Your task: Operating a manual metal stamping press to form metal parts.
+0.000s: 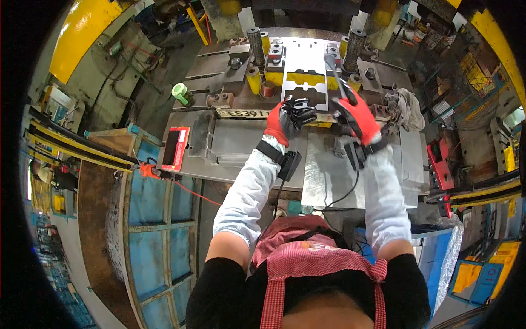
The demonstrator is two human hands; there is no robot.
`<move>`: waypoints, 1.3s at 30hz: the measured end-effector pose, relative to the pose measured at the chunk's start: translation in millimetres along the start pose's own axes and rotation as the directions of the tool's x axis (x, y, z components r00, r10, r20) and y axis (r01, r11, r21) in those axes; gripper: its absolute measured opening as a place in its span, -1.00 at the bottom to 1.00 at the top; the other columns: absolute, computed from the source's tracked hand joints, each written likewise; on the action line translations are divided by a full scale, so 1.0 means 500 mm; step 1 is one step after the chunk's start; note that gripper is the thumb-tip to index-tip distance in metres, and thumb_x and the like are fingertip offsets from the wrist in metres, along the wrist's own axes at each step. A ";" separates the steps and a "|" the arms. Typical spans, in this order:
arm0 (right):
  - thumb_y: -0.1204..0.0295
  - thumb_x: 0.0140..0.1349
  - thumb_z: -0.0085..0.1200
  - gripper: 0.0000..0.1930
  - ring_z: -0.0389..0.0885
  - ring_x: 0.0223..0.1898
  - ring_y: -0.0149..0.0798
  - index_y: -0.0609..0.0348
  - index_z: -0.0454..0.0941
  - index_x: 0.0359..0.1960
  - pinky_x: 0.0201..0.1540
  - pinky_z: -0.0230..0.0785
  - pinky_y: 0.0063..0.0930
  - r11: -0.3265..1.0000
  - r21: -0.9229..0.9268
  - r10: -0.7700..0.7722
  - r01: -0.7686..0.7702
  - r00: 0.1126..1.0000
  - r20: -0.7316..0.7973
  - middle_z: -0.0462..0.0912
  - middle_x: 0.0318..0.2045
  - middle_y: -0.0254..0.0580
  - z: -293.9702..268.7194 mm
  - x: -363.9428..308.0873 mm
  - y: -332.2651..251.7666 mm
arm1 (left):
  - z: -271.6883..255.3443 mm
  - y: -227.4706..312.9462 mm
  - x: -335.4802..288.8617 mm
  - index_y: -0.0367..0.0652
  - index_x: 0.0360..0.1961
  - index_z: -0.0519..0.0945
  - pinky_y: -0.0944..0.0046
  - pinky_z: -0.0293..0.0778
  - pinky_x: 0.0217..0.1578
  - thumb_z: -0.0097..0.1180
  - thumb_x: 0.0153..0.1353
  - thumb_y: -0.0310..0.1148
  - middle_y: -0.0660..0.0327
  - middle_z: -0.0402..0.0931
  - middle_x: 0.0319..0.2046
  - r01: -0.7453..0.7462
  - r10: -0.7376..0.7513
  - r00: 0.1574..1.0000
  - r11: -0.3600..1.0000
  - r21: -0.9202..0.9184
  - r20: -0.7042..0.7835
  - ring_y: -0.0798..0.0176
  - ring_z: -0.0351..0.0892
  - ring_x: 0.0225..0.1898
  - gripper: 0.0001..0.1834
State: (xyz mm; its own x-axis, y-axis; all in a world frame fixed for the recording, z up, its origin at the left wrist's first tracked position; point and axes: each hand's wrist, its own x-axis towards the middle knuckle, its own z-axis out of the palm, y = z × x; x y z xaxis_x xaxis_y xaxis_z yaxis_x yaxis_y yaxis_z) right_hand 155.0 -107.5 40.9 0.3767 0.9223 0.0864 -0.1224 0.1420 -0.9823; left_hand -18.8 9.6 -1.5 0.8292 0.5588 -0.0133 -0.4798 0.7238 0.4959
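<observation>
My left hand [290, 119], in a red and black glove, is at the front edge of a press die. Its fingers are loosely bent and apart, and I see nothing in them. My right hand [359, 116], gloved alike and a little blurred, is closed around a grey rod-shaped tool with a rounded end [332, 63]. That end points away from me, over the right side of the die. Ahead of my hands a flat metal piece with cut-outs [305, 90] lies on the die, brightly lit at its far part.
Flat metal sheets [241, 137] are stacked left of my hands, with more sheets [329, 175] to the right. Dark guide posts [255, 46] and yellow cylinders [253, 80] flank the die. A green-lidded jar [182, 94] stands left; a grey rag [408, 109] lies right.
</observation>
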 end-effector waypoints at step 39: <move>0.37 0.07 0.02 -0.47 0.29 -0.79 -0.39 -0.08 0.21 0.14 -0.81 0.14 -0.50 0.925 -0.225 0.111 -0.307 0.783 -0.612 0.46 -0.54 -0.26 -0.241 -0.531 0.264 | 0.010 0.001 0.029 -0.19 -0.22 0.30 -0.11 0.46 -0.21 -0.29 0.24 -0.33 -0.08 0.46 -0.32 -0.084 0.122 0.943 0.987 0.134 -0.309 -0.14 0.51 -0.30 -0.81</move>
State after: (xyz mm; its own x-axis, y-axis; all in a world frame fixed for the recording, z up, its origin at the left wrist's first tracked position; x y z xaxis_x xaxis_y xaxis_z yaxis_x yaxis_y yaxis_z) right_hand 149.4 -376.7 -131.6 0.8435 0.5176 -0.1434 -0.0226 -0.2324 -0.9723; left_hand -5.9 16.0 2.9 0.6351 0.7403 -0.2206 -0.5047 0.6139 0.6070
